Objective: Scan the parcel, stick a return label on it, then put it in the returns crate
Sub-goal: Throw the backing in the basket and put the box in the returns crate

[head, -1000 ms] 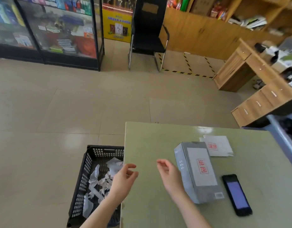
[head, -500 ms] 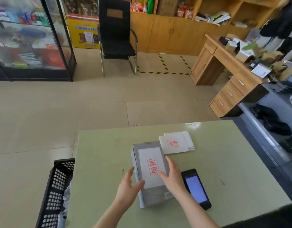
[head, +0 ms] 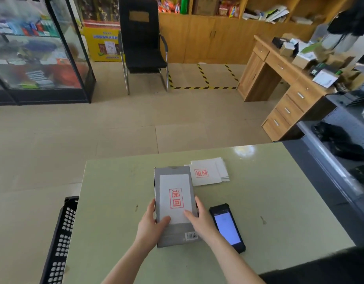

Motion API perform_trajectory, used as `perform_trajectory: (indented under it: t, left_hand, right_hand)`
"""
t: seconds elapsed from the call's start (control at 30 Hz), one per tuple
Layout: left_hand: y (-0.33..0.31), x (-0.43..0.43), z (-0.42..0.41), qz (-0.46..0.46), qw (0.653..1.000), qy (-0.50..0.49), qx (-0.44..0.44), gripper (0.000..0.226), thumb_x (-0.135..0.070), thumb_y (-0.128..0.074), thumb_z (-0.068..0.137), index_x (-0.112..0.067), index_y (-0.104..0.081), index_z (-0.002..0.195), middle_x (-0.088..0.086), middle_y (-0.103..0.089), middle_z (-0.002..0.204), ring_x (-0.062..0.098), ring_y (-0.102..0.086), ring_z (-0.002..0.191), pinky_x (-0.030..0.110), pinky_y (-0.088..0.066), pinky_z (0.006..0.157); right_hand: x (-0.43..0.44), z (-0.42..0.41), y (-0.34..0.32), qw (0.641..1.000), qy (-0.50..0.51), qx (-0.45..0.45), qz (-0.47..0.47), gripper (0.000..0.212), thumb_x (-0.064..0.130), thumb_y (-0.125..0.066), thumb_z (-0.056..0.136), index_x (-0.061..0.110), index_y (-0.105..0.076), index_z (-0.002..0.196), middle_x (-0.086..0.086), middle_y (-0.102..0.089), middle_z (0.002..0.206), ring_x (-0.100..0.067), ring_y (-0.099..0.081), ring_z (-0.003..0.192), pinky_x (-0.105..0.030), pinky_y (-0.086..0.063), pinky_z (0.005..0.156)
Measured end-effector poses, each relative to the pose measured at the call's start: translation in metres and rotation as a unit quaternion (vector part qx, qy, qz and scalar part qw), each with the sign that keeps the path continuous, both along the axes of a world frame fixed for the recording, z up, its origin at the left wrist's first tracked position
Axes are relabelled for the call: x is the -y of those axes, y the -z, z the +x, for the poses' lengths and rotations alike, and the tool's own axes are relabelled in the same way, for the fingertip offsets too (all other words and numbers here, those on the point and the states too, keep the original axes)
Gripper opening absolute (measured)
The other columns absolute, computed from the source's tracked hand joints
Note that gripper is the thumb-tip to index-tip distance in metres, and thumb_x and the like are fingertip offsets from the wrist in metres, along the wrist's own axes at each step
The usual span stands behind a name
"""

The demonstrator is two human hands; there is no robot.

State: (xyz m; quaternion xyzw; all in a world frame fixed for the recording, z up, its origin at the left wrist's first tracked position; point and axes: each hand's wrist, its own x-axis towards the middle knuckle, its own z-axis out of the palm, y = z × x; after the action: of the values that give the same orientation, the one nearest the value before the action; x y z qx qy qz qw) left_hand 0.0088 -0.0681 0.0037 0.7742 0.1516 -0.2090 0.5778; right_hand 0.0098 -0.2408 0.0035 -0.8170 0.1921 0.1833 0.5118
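- Parcel (head: 175,203) — grey box, lying flat on our green table (head: 269,197), long axis running away from us, roughly centre-left of the tabletop.
- Table takes up the lower middle of the view; tiled floor beyond it, a black chair (head: 143,44) and a glass display cabinet (head: 37,50) further back, a wooden desk (head: 283,78) at the right.
- Returns crate (head: 60,240) — black, perforated wall, standing on the floor just beside the table's left edge. We only see part of it; contents not visible from here.
- Return label (head: 175,198) — white sheet with a red stamp, stuck on the parcel's top face, covering most of it. Barcode sticker (head: 191,235) sits at the parcel's near right corner, clear of the label.
- Stack of spare labels (head: 207,173) — white sheets, same red stamp on top, lying on the table touching or just beside the parcel's far right corner.
- Scanner (head: 227,227) — black handheld, screen lit, lying flat just right of the parcel, next to our right wrist.
- Left hand (head: 150,224) — clasping the parcel's near left edge, thumb lying on the label's near left corner, fingers down the side.
- Right hand (head: 201,218) — clasping the near right edge, thumb on the label's lower right area, fingers wrapped over the side. Parcel's underside looks to be on the table; we can't tell for sure.
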Motion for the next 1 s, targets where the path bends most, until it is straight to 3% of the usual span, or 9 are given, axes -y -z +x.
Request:
perform_trajectory:
  t: [0.1, 0.27, 0.47, 0.6, 0.67, 0.73, 0.83, 1.0]
  left_hand:
    - [-0.02, 0.01, 0.003, -0.011, 0.998, 0.044, 0.041, 0.076, -0.016, -0.065, 0.087, -0.031, -0.024, 0.149, -0.013, -0.048, 0.124, 0.018, -0.063, 0.098, 0.031, -0.051, 0.082]
    - [-0.057, 0.042, -0.005, -0.066, 0.982, 0.143, 0.103, 0.077, -0.019, -0.067, 0.086, -0.038, -0.026, 0.148, -0.018, -0.048, 0.127, 0.002, -0.063, 0.093, 0.015, -0.047, 0.066]
    - [-0.112, 0.102, -0.051, -0.131, 0.934, 0.289, 0.162, 0.074, -0.026, -0.067, 0.086, -0.046, -0.026, 0.144, -0.023, -0.047, 0.132, 0.004, -0.063, 0.101, 0.03, -0.056, 0.072]
    - [-0.15, 0.151, -0.108, -0.15, 0.894, 0.368, 0.207, 0.068, -0.031, -0.068, 0.085, -0.042, -0.031, 0.141, -0.019, -0.049, 0.13, 0.014, -0.062, 0.103, 0.035, -0.054, 0.079]
    - [-0.168, 0.174, -0.146, -0.167, 0.873, 0.402, 0.22, 0.063, -0.035, -0.068, 0.085, -0.043, -0.033, 0.137, -0.018, -0.049, 0.128, 0.017, -0.061, 0.105, 0.041, -0.055, 0.084]
    - [-0.186, 0.196, -0.187, -0.2, 0.849, 0.432, 0.227, 0.056, -0.037, -0.068, 0.084, -0.048, -0.035, 0.127, -0.019, -0.05, 0.125, 0.014, -0.06, 0.103, 0.04, -0.055, 0.085]
    - [-0.211, 0.226, -0.256, -0.258, 0.81, 0.477, 0.224, 0.05, -0.039, -0.069, 0.083, -0.054, -0.037, 0.119, -0.03, -0.052, 0.114, 0.001, -0.059, 0.099, 0.025, -0.055, 0.08]
    - [-0.241, 0.264, -0.391, -0.308, 0.753, 0.536, 0.224, 0.047, -0.037, -0.064, 0.087, -0.051, -0.042, 0.126, -0.025, -0.058, 0.119, 0.007, -0.061, 0.105, 0.033, -0.053, 0.089]
  right_hand:
    - [0.01, -0.017, -0.024, 0.998, 0.058, 0.035, 0.011, 0.069, 0.034, -0.06, 0.09, 0.028, -0.025, 0.149, 0.007, -0.042, 0.145, -0.009, -0.043, 0.128, -0.036, -0.041, 0.107]
    - [0.031, -0.066, -0.08, 0.975, 0.168, 0.142, -0.016, 0.053, 0.02, -0.059, 0.09, 0.033, -0.04, 0.137, 0.005, -0.051, 0.137, -0.014, -0.049, 0.126, -0.038, -0.044, 0.104]
    - [0.064, -0.164, -0.147, 0.929, 0.3, 0.205, -0.063, 0.055, 0.029, -0.056, 0.091, 0.043, -0.034, 0.139, 0.008, -0.051, 0.134, -0.009, -0.05, 0.12, -0.039, -0.046, 0.102]
    - [0.085, -0.247, -0.181, 0.881, 0.393, 0.25, -0.088, 0.052, 0.032, -0.057, 0.092, 0.053, -0.032, 0.132, 0.019, -0.049, 0.128, 0.003, -0.047, 0.112, -0.032, -0.044, 0.1]
    - [0.094, -0.292, -0.197, 0.854, 0.437, 0.259, -0.112, 0.055, 0.035, -0.057, 0.092, 0.049, -0.03, 0.137, 0.018, -0.046, 0.134, 0.001, -0.044, 0.116, -0.031, -0.042, 0.099]
    - [0.102, -0.338, -0.213, 0.826, 0.476, 0.268, -0.139, 0.058, 0.037, -0.056, 0.092, 0.044, -0.028, 0.142, 0.014, -0.045, 0.141, -0.004, -0.044, 0.121, -0.035, -0.043, 0.103]
    - [0.111, -0.415, -0.235, 0.781, 0.529, 0.292, -0.159, 0.057, 0.036, -0.057, 0.091, 0.042, -0.031, 0.141, 0.011, -0.047, 0.143, -0.01, -0.047, 0.126, -0.044, -0.043, 0.106]
    - [0.12, -0.558, -0.264, 0.71, 0.591, 0.333, -0.191, 0.048, 0.03, -0.057, 0.093, 0.046, -0.038, 0.134, 0.014, -0.053, 0.135, -0.007, -0.052, 0.121, -0.033, -0.046, 0.101]
